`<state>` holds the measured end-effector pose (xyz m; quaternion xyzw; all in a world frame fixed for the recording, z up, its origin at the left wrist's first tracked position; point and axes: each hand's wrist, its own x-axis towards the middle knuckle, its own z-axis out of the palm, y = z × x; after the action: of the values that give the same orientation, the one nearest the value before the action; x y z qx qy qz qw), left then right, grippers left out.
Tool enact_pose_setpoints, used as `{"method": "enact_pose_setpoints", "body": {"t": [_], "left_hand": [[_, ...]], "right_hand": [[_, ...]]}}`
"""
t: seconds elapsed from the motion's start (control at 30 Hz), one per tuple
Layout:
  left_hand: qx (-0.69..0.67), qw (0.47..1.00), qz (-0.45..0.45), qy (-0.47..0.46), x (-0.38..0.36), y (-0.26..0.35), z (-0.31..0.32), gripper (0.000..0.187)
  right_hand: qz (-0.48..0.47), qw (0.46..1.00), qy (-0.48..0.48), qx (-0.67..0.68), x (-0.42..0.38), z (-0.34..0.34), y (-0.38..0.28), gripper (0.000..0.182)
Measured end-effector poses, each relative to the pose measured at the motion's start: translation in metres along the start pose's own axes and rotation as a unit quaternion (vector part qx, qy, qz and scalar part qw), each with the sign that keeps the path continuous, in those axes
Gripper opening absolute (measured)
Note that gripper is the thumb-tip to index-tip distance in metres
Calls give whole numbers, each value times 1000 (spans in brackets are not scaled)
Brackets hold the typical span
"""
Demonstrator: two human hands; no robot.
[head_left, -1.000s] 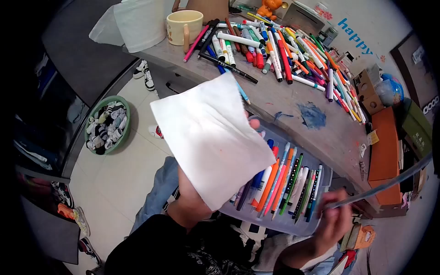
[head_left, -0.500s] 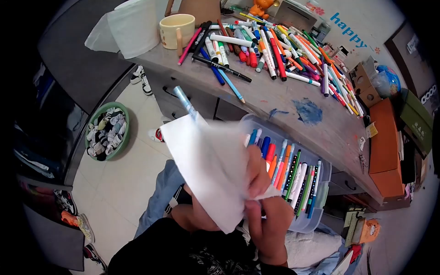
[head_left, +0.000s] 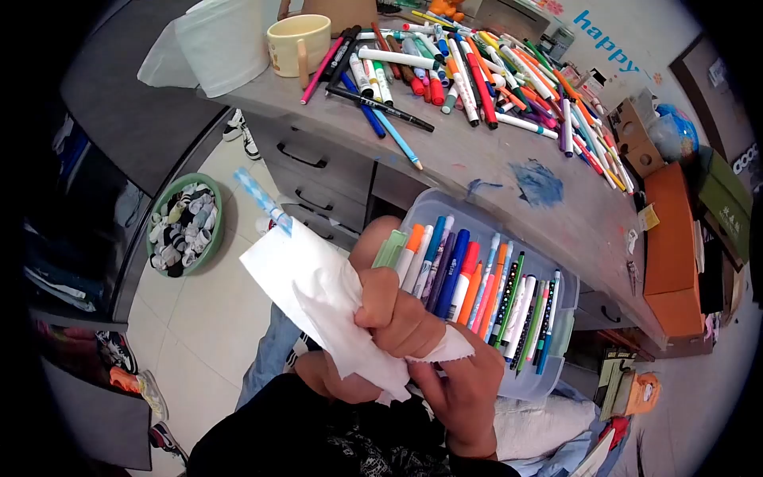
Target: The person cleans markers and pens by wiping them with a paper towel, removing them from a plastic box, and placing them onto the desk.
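Observation:
A white tissue [head_left: 314,286] lies in crumpled folds around a light blue and white patterned pen [head_left: 262,200], whose end sticks out at the upper left. My left hand [head_left: 340,380] comes in from the lower left and goes under the tissue, which hides most of it. My right hand [head_left: 470,385] is closed on the tissue from the right; a torn corner shows between the curled fingers. The fingers of both hands crowd together there, and the pen's lower part is covered. Just beyond them sits a clear plastic box [head_left: 566,318] with a row of pens and markers.
Many loose markers [head_left: 477,83] are heaped on the grey desk [head_left: 445,163], near a yellow mug [head_left: 288,48] and a white tissue roll [head_left: 218,48]. An orange box [head_left: 671,246] stands at the right. On the floor are a green basin [head_left: 213,238] of socks and several shoes.
The tissue has gone from a flat, blurred sheet to crumpled folds around the pen. The hands and pen have shifted left and down, uncovering more markers in the box.

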<state>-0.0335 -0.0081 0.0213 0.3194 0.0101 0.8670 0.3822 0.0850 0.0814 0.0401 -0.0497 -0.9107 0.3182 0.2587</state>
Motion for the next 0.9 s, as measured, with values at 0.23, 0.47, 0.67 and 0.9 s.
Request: {"method": "enact_pose_setpoints", "body": {"t": [0.23, 0.47, 0.67, 0.9], "left_hand": [[-16, 1000, -6, -19, -5, -1, -7, 37], [-27, 1000, 16, -2, 4, 3, -9, 34], [26, 962, 265, 60, 0, 37, -13, 29], [7, 976, 208, 67, 5, 23, -6, 28]], "right_hand": [[13, 1000, -23, 0, -2, 1, -2, 24], [55, 994, -77, -58, -12, -8, -7, 20], [0, 999, -9, -38, -29, -13, 7, 26], [39, 999, -12, -19, -25, -12, -1, 19]]}}
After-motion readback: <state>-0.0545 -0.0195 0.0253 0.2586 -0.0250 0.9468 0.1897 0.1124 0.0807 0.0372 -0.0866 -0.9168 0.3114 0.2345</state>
